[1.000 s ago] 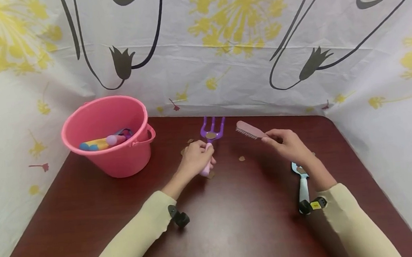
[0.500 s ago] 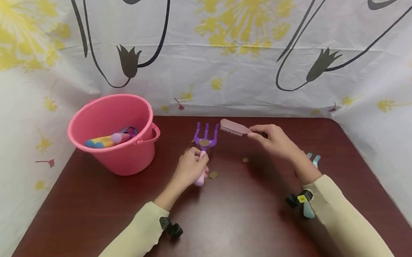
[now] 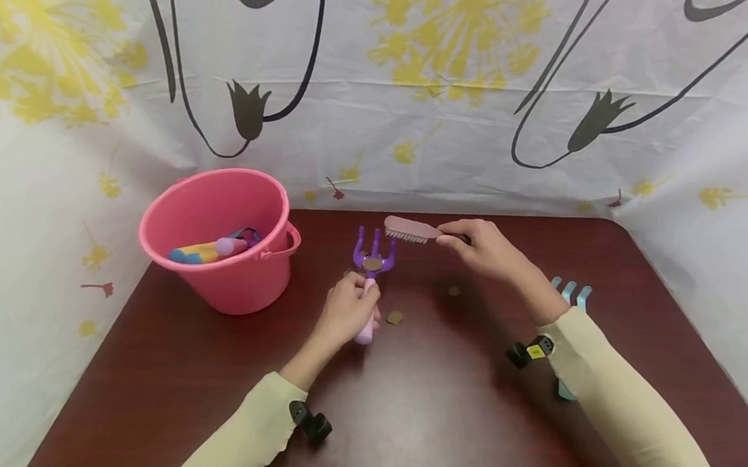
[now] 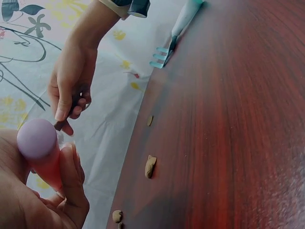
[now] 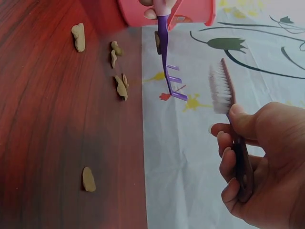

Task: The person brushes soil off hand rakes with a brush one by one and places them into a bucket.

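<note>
My left hand (image 3: 351,307) grips the pink handle of a toy garden fork (image 3: 373,261) with purple tines, held up off the table. A brown clump (image 3: 372,264) clings to the fork's head. In my right hand (image 3: 484,248) is a small brush (image 3: 409,228) with a pink back, pale bristles and a dark handle (image 5: 244,167). Its bristles hover by the fork's tines; whether they touch in the head view I cannot tell, but the right wrist view shows a gap. Several brown clumps (image 5: 122,88) lie on the table under the tools.
A pink bucket (image 3: 246,287) holding colourful toy tools stands at the back left. A light-blue toy rake (image 3: 569,291) lies at the right, partly behind my right forearm. The dark red table (image 3: 422,420) backs onto a patterned white cloth (image 3: 352,118).
My right hand has brought the brush leftward, close to the fork's tines. My left hand has drawn the fork slightly towards me. The head view has shifted a little.
</note>
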Demonstrator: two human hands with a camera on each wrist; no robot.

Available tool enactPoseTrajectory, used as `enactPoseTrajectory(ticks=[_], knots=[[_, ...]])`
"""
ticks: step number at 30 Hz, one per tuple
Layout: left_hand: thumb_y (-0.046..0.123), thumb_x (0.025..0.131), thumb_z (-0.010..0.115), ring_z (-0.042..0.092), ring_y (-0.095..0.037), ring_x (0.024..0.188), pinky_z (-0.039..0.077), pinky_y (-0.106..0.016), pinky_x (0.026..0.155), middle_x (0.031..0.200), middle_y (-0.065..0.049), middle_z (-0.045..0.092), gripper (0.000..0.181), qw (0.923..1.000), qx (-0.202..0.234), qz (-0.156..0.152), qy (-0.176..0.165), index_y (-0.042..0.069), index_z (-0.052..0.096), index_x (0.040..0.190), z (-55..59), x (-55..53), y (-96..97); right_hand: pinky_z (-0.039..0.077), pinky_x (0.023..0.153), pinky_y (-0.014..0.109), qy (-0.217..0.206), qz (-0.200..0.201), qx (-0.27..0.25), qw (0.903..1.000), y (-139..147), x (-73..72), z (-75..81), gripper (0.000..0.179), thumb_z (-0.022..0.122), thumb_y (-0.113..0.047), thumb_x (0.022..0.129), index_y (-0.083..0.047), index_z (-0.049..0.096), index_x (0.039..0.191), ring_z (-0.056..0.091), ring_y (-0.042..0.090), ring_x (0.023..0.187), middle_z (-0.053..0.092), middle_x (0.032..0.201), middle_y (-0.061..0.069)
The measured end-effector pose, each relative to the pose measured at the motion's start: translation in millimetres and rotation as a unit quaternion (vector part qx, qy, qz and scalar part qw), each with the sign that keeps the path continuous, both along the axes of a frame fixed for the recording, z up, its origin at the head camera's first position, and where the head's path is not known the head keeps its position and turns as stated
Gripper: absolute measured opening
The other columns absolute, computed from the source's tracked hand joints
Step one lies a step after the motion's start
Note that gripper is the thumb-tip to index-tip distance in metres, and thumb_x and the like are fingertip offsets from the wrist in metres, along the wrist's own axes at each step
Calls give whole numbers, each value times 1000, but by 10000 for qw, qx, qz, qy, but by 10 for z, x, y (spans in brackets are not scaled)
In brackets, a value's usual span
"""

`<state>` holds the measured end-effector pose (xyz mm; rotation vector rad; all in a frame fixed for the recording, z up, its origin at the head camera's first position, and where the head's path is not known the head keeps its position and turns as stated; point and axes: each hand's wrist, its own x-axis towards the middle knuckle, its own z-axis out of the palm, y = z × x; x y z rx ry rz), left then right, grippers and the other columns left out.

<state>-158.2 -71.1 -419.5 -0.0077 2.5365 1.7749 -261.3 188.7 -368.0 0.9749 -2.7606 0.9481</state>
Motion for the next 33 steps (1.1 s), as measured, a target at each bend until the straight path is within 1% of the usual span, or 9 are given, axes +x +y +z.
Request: enactPoseTrajectory(ticks=[2,7,9,13,17,21,25,30,33], knots=[[24,101,57,67,-20,52,55,-34,50,65,-5,66,27,10000,-26,26,28,-1,58,111,1,-10,-5,45,75,41,63,87,45,9999,-14,-5,11,31,63,-19,102,0,69,126,57,22,81,72,107,11],[23,100,57,67,-18,52,55,-33,52,65,-3,67,27,9998,-156,71,39,-1,62,110,-18,-23,-16,48,78,41,445,582,285,9969,-78,-37,71,23,66,-15,100,-3,73,119,60,20,85,71,102,7],[22,100,57,67,-18,53,55,-33,52,66,-2,67,27,9998,-148,95,27,-2,62,111,-32,-24,-16,50,79,42,503,745,392,9952,-119,-43,100,22,66,-14,100,-3,73,117,62,20,87,72,103,7],[23,100,57,68,-19,54,56,-34,51,68,-4,67,25,9999,-60,119,-17,0,60,109,-64,-27,-2,51,77,42,417,976,669,9921,-199,-14,138,21,67,-13,99,-1,73,116,63,21,86,72,102,8],[22,100,56,67,-19,54,56,-34,52,67,-6,66,22,9999,5,99,-30,1,57,107,-91,-21,20,50,71,39,413,1176,1061,9865,-260,35,139,19,67,-13,99,-2,74,112,59,19,78,68,92,6],[22,100,56,67,-20,52,56,-35,51,66,-6,65,21,9999,-11,114,-39,2,57,105,-94,-15,40,52,72,39,477,1217,1328,9825,-297,59,114,20,68,-14,99,-2,75,112,61,19,79,68,93,6],[24,99,55,66,-19,51,55,-35,50,65,-5,65,20,9998,-150,113,-3,4,56,105,-98,-15,57,52,72,40,541,1188,1512,9799,-328,57,98,18,68,-14,99,-2,75,111,63,20,80,68,92,6],[22,99,54,66,-17,51,55,-33,52,64,-4,64,20,9996,-258,82,76,3,55,104,-112,-14,65,51,68,39,689,948,1678,9788,-357,42,67,19,68,-15,99,-3,75,112,60,20,75,63,86,4],[22,100,53,66,-17,51,55,-33,53,64,-3,64,20,9995,-289,77,93,3,55,104,-104,-16,63,50,66,39,984,766,1646,9785,-364,33,39,20,69,-16,98,-3,75,113,58,21,71,62,83,5]])
